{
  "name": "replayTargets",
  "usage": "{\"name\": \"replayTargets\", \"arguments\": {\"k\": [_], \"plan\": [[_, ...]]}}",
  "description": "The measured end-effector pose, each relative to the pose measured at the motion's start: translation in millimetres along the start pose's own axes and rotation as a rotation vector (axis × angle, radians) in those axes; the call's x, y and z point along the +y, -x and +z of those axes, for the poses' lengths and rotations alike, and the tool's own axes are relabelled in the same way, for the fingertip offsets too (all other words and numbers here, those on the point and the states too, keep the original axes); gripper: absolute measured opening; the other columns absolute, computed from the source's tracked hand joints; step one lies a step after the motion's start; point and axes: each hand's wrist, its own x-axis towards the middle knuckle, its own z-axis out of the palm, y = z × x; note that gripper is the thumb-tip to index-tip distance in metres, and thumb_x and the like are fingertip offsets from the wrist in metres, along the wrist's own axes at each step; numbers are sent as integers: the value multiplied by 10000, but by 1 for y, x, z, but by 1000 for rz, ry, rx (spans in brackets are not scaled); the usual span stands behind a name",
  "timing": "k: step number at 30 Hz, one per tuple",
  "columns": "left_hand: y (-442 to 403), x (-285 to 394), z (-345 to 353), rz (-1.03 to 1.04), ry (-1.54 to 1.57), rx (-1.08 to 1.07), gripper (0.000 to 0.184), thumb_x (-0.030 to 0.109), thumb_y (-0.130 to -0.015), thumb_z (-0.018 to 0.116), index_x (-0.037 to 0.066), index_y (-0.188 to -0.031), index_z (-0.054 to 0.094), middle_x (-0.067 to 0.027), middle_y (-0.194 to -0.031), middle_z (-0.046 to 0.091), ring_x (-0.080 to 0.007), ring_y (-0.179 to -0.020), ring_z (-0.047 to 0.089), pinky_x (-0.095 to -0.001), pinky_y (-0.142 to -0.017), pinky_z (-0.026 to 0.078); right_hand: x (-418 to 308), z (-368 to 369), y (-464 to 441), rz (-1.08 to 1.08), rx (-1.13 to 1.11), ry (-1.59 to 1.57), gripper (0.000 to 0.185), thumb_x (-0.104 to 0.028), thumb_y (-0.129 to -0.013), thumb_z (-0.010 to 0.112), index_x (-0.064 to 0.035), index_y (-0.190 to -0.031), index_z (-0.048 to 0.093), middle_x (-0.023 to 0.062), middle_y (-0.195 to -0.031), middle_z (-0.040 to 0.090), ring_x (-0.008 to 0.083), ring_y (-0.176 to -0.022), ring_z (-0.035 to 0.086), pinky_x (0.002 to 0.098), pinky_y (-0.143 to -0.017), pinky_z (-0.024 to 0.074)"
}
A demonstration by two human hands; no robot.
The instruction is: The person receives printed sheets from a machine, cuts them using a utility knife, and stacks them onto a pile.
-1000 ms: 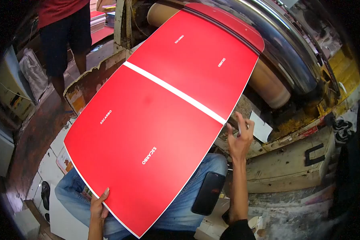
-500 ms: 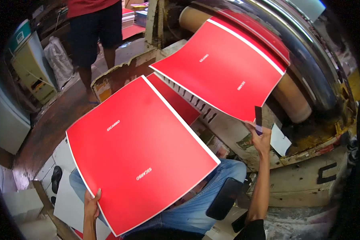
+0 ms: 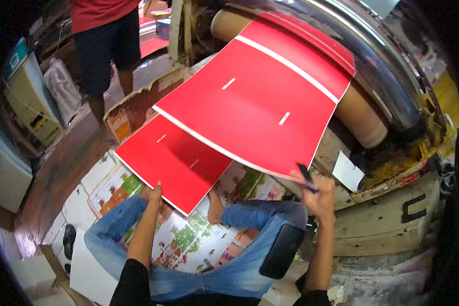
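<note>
A red printed sheet (image 3: 250,107) with a white stripe comes out from under the shiny metal roller (image 3: 382,76). My right hand (image 3: 319,196) is closed round a dark flat blade-like tool (image 3: 307,176) by the sheet's lower right corner. Lower and to the left, a second red sheet (image 3: 181,173) lies partly beneath the first. My left hand (image 3: 155,192) is at its lower left edge, fingers partly hidden; its grip is hard to make out.
Another person (image 3: 107,46) stands at the upper left. A black phone (image 3: 282,251) rests on my thigh. On the machine's ledge lies a white card (image 3: 348,171). A patterned sheet (image 3: 183,239) covers the floor between my legs.
The large separated red sheet has gone from above my lap. My left hand has moved up to the lower sheet. More red sheet has come out of the roller. The tool remains in my right hand.
</note>
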Motion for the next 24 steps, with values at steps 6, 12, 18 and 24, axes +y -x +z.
{"name": "replayTargets", "arguments": {"k": [6,12,18,24], "plan": [[26,104,15,712,137,-52,1124,-32,-723,705,31,-1504,-102,-229,-1439,355,-272,-1252,453,-312,-1021,428,-37,-2,25,-75,-105,-162,479,111,-645,573,-54,-1068,725,156,-1070,704,256,-982,702,331,-860,563],[83,7,64,-348,732,-311,615,194,-905,590,53,-1422,289,-133,-1296,517,-252,-1092,586,-411,-930,517,-57,10,58,-91,-221,-142,610,42,-644,616,-141,-1224,659,135,-1177,666,262,-907,708,313,-744,587],[94,-12,54,-232,464,-391,548,284,-910,588,-1,-1349,426,-101,-1217,611,-259,-1070,619,-399,-896,520,-85,33,94,-69,-302,-24,632,-36,-621,645,-139,-1244,648,124,-1201,659,228,-665,697,294,-550,545],[207,132,-9,393,-399,-1115,677,228,-789,775,18,-1350,460,-144,-1312,563,-338,-1160,558,-422,-1018,434,-89,48,112,-45,-503,-46,663,-97,-715,694,-159,-1354,532,100,-1333,575,261,-757,706,358,-638,594]]}}
